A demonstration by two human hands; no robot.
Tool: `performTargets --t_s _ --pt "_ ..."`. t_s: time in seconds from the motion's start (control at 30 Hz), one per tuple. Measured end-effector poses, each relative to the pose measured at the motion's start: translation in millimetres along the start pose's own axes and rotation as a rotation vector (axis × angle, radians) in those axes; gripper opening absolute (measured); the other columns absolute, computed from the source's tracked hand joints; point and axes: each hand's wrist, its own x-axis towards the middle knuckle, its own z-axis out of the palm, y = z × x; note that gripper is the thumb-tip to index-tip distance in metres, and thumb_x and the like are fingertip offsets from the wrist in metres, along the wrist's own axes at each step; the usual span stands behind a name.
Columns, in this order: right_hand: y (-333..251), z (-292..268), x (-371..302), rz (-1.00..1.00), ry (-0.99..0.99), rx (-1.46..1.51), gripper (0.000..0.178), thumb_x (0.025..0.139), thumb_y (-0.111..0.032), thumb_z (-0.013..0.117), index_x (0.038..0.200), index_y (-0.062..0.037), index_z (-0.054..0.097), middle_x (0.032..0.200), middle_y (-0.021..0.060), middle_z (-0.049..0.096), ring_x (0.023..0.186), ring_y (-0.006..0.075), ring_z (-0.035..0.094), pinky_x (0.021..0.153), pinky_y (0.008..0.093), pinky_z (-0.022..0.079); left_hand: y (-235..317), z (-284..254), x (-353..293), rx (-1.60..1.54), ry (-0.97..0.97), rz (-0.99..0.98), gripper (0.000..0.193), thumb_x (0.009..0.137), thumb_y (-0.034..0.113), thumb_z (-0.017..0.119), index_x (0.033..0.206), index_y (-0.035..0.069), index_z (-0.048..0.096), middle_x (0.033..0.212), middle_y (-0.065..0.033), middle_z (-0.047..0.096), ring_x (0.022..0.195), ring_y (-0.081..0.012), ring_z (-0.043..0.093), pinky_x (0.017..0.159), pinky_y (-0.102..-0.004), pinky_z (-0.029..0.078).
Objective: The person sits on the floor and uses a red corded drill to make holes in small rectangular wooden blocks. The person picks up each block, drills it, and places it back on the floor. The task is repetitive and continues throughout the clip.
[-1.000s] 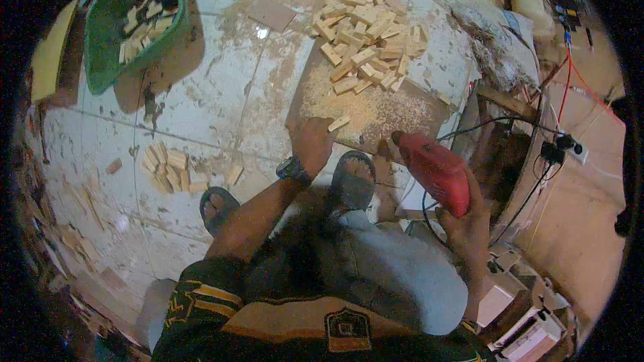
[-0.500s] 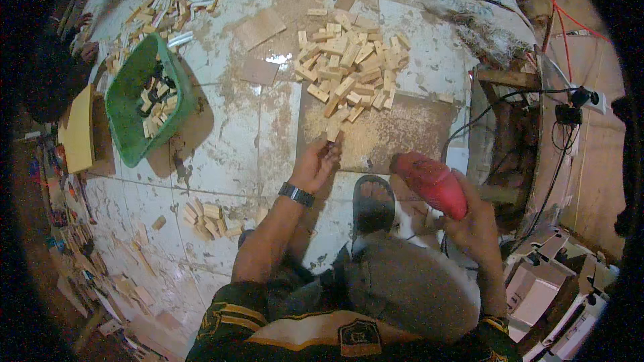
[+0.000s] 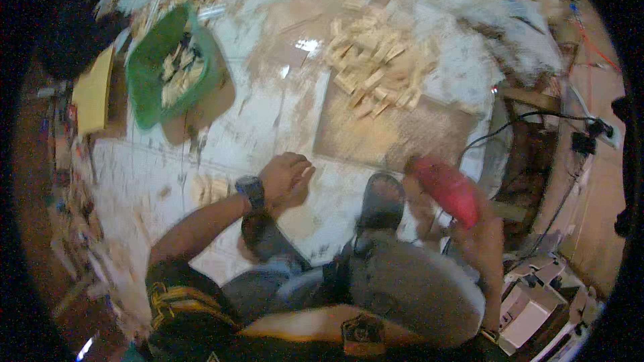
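My left hand [image 3: 285, 177], wearing a dark wristwatch, hovers over the white tiled floor with its fingers curled. A pale spot shows at its fingertips, but motion blur hides what it is. A red handheld power tool [image 3: 443, 186] is gripped in my right hand [image 3: 475, 218], near the right corner of a brown board [image 3: 429, 124] dusted with sawdust. Small wooden blocks [image 3: 376, 53] lie heaped at that board's far edge. A smaller group of blocks [image 3: 209, 190] sits on the floor left of my left hand.
A green plastic tub [image 3: 144, 87] holding wooden pieces stands at the left, beside a yellow panel [image 3: 94, 94]. Wood strips litter the far left floor. A black cable [image 3: 523, 117] runs along the right side. Opened cardboard boxes [image 3: 533, 305] stand at lower right. My sandalled foot [image 3: 382, 201] is between my hands.
My left hand has moved left and nearer to me, away from the block heap. The whole view has shifted and blurred. The red tool stays in my right hand.
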Motion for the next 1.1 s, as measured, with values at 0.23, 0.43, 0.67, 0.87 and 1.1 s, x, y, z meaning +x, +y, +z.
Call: performTargets --t_s 0.23,0.43,0.67,0.87,1.1 --pt "16 8 4 -0.158 0.039 0.243 0.081 0.07 0.001 0.06 0.149 -0.0006 0.041 0.129 0.0167 0.062 0.112 0.0253 0.062 0.099 0.0353 0.047 -38 44 -121 0.18 -0.001 0.145 0.04 0.087 0.021 0.06 0.126 0.011 0.058 0.133 -0.0128 0.055 0.124 -0.0312 0.052 0.104 -0.0478 0.044" --pt "12 12 5 -0.231 0.052 0.126 0.073 0.077 -0.004 0.064 0.147 0.0002 0.043 0.13 0.0174 0.061 0.117 0.0247 0.059 0.102 0.0354 0.045 -28 24 -89 0.061 0.042 -0.064 0.031 0.082 0.019 0.069 0.11 0.007 0.065 0.107 -0.0118 0.063 0.103 -0.0311 0.059 0.089 -0.0438 0.049" --pt "-14 9 -12 -0.262 0.067 0.128 0.076 0.072 -0.001 0.067 0.145 -0.0047 0.046 0.132 0.018 0.062 0.116 0.0295 0.063 0.099 0.0402 0.05 50 65 67 -0.292 0.472 -0.295 0.033 0.08 0.025 0.074 0.109 0.011 0.066 0.1 -0.0085 0.064 0.102 -0.0307 0.058 0.088 -0.0462 0.043" --pt "-41 18 -5 -0.25 -0.029 0.239 0.081 0.07 0.001 0.068 0.147 -0.0023 0.041 0.133 0.0174 0.061 0.117 0.0254 0.062 0.1 0.0372 0.049 77 108 119 -0.153 0.749 -0.484 0.034 0.082 0.031 0.072 0.112 0.016 0.066 0.104 -0.004 0.064 0.109 -0.027 0.055 0.09 -0.0464 0.038" --pt "-60 22 -3 -0.192 -0.051 0.259 0.08 0.073 0.0 0.069 0.147 -0.0023 0.041 0.131 0.0177 0.062 0.116 0.0259 0.063 0.099 0.0376 0.05 73 115 110 -0.292 0.76 -0.474 0.035 0.079 0.024 0.073 0.111 0.014 0.066 0.109 -0.0042 0.063 0.111 -0.0285 0.054 0.095 -0.0483 0.039"
